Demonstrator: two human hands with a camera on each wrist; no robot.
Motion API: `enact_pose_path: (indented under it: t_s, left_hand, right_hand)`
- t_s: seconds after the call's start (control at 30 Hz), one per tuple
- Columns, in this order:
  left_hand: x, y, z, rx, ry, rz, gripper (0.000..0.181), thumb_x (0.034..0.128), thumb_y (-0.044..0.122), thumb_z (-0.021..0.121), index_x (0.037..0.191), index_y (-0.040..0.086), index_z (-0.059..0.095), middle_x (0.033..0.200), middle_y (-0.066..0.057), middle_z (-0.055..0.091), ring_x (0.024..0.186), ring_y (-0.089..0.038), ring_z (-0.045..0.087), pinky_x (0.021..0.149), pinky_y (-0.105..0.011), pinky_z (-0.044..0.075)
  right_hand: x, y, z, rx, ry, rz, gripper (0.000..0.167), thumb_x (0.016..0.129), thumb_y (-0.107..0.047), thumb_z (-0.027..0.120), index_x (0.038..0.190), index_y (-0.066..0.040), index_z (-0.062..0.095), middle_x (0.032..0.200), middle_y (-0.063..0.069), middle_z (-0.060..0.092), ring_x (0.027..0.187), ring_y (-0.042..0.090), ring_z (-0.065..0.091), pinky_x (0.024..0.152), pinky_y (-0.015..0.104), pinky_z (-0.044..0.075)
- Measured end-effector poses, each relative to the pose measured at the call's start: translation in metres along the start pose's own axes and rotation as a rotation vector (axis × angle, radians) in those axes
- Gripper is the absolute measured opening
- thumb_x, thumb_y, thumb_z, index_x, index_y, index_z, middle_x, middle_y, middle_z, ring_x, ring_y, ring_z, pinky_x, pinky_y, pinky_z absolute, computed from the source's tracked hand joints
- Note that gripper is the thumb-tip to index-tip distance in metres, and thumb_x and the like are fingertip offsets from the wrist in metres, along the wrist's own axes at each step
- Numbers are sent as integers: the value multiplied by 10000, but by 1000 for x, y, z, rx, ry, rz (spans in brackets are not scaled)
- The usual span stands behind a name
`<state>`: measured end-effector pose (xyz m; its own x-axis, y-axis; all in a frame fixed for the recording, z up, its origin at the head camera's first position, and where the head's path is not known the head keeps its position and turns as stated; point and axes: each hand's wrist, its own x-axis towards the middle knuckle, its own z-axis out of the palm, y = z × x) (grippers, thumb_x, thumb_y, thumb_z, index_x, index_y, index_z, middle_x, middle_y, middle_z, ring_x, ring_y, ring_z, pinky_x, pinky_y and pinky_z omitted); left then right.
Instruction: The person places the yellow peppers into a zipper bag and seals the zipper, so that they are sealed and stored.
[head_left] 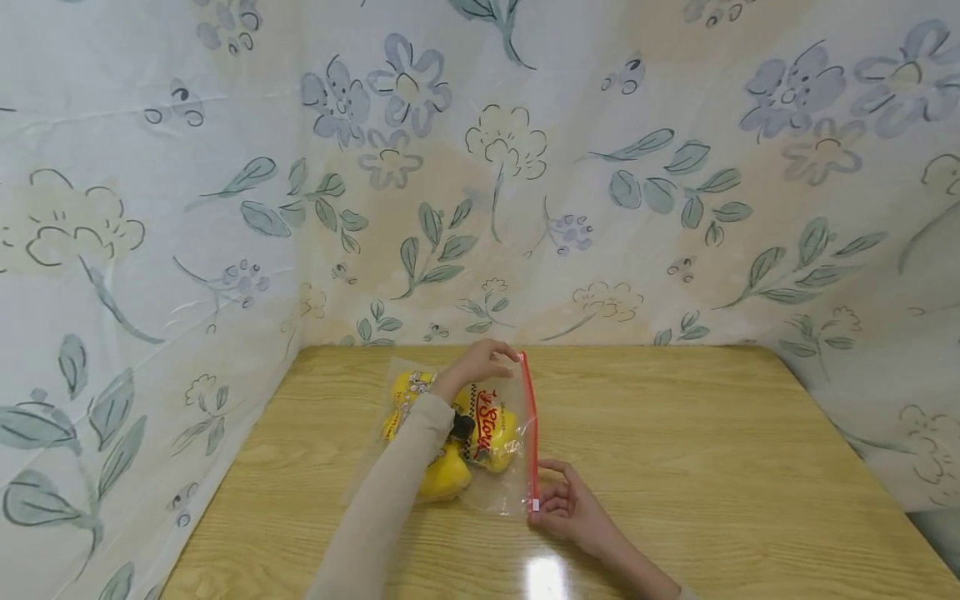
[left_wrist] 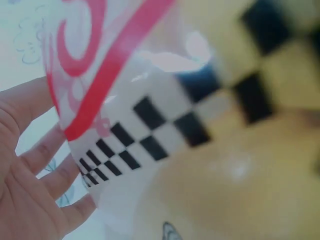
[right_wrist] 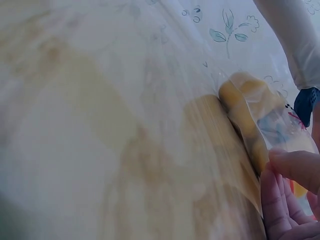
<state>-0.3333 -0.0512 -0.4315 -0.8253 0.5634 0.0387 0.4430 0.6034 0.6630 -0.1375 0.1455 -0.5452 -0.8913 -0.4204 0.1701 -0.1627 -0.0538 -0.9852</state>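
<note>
A clear zip bag [head_left: 510, 492] with a red zip strip [head_left: 533, 433] lies on the table, with yellow things [head_left: 446, 473] inside. Red lettering and a black-and-white checker pattern [left_wrist: 150, 112] are printed on it. My left hand [head_left: 480, 362] reaches across the bag and holds the far end of the strip, its fingers behind the film in the left wrist view. At the near corner, beside a small white tab [head_left: 535, 505], my right hand [head_left: 564, 507] pinches the strip's end between thumb and fingers. My left forearm hides part of the bag.
The wood-grain table [head_left: 675, 450] extends to both sides of the bag. A flower-printed cloth [head_left: 487, 258] stands behind it and along both sides. A dark device [head_left: 462, 427] sits at my left wrist, over the bag.
</note>
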Motion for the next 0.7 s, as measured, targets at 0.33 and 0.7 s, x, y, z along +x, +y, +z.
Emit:
enact_pose_path:
  t_s: [0.33,0.7]
  left_hand:
    - [-18,8,2,216,33,58,226,872,182,646,1089,122,667,1242,-61,558,1217,-256,455,1045,-425,346]
    - [-35,21,8,165,26,67,242,883,246,637,1116,179,650,1248,-11,559,1208,-197,477,1022,-370,382]
  right_hand:
    - [-2,3,1,27,-22,-99,647,803,52,657,1325,71,276,941,380,557,802,128,631,679,233,546]
    - [-2,1,1,28,-8,-66,640,793,81,653,1316,78,283,928,386,546,790,93,628,673,212,543]
